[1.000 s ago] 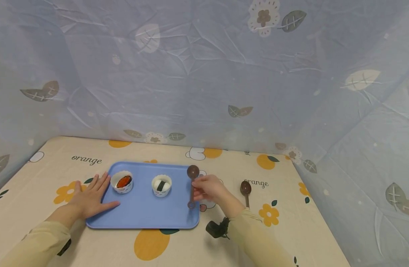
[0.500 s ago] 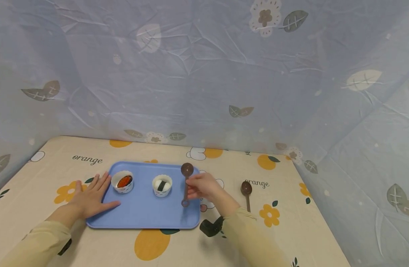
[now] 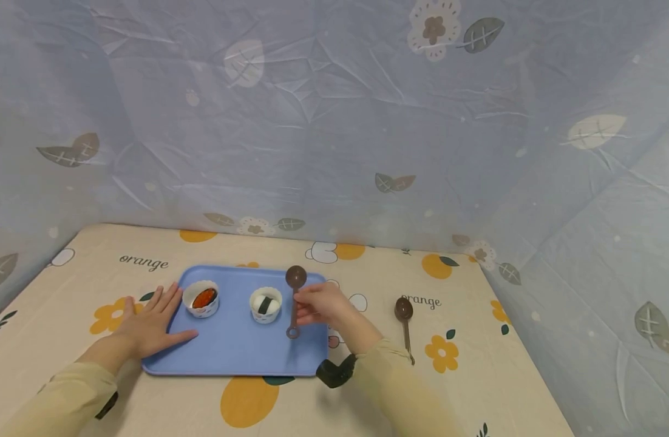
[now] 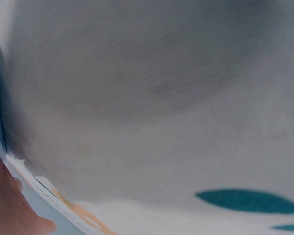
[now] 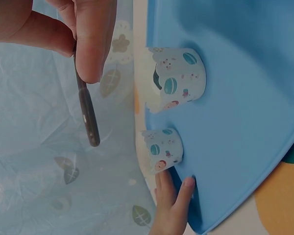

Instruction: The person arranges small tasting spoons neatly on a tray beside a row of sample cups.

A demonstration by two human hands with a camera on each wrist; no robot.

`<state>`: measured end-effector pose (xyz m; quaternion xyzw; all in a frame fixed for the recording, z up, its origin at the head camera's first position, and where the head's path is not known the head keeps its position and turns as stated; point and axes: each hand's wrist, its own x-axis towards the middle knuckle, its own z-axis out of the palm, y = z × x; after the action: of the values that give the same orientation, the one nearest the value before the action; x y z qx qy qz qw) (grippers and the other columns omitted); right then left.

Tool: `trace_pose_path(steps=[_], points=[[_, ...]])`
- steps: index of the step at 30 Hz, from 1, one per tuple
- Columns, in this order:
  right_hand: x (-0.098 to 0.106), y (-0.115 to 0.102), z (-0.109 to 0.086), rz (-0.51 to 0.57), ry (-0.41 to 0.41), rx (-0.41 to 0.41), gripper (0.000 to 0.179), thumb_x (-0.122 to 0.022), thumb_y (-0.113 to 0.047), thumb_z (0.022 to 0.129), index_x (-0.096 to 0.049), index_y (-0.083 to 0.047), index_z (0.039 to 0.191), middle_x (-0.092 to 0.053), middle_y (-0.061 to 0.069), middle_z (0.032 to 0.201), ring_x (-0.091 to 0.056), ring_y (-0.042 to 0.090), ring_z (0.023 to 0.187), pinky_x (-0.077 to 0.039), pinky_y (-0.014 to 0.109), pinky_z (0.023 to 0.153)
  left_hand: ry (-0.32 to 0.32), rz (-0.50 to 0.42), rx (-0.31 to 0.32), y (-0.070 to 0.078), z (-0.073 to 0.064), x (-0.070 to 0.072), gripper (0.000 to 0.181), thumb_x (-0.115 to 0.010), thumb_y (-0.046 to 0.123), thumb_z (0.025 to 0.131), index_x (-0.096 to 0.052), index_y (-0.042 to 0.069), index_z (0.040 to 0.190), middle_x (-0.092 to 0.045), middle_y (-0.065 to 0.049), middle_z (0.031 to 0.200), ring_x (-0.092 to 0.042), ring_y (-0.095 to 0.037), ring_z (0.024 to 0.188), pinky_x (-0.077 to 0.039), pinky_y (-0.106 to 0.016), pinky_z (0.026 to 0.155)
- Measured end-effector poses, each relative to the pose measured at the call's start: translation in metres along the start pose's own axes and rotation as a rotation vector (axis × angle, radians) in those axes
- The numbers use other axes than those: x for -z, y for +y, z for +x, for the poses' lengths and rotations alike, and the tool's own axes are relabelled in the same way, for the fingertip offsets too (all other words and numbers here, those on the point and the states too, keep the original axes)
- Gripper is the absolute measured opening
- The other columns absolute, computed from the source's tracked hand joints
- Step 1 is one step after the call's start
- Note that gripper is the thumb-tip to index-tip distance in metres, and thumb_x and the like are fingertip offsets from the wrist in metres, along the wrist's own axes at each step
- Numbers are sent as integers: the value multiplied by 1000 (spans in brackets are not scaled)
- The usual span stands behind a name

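Note:
My right hand (image 3: 323,303) pinches the handle of a brown spoon (image 3: 295,277) with a round bowl and a ringed handle end. In the right wrist view the handle (image 5: 88,117) sticks out below finger and thumb, above the blue tray (image 3: 230,349). Just left of the spoon, a white patterned paper cup (image 3: 266,317) holds a white sushi piece with a black band. Farther left, a similar cup (image 3: 203,312) holds an orange-red topped sushi piece (image 3: 204,298). My left hand (image 3: 149,328) lies with spread fingers at the tray's left edge, its thumb over the rim.
A second brown spoon (image 3: 404,309) lies on the printed tablecloth (image 3: 373,267), right of the tray. A pale blue patterned curtain (image 3: 334,121) stands behind the table and along its right side. Mostly shaded cloth fills the left wrist view.
My right hand has carried the spoon leftward across the tray's right side, closer to the cup with the black-banded sushi. The left hand, cups and tray have stayed in place.

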<state>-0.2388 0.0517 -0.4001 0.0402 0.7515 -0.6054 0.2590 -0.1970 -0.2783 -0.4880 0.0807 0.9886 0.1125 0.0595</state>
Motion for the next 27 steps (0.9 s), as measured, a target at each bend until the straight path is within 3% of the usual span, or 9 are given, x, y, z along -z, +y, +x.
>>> trace_pose_path(steps=[27], points=[[-38, -5, 7, 101, -40, 17, 23, -57, -3, 88, -62, 9, 107, -60, 4, 63, -60, 10, 53, -58, 32, 63, -1, -5, 2, 0, 0, -1, 105, -47, 70, 80, -15, -6, 146, -10, -24, 154, -10, -49, 139, 10, -76, 99]])
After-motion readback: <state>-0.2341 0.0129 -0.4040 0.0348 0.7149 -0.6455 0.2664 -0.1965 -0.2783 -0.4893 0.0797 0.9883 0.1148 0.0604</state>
